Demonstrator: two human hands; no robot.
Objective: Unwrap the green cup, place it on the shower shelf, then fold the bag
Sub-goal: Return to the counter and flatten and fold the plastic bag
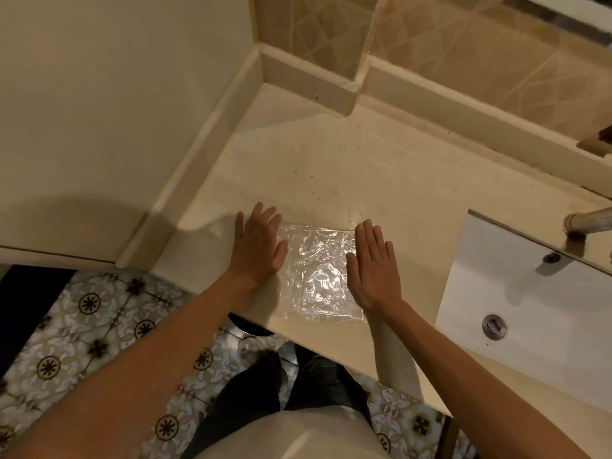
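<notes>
Bag (318, 273): clear plastic, crinkled, lying flat on the cream tabletop (381, 167) near its front edge. Left hand (258, 246): fingers straight, slightly spread, flat on bag's left edge. Right hand (374, 266): fingers straight, together, on right edge. Sink (530, 293): at right

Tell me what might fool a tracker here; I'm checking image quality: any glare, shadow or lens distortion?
Head view: warm, dim light; bright glare patches on the crinkled clear bag between the left hand and right hand; a soft dark shadow falls on the wall at left; wide-angle distortion bends the counter edges and stretches the forearms; sink highlights stay mild.
</notes>
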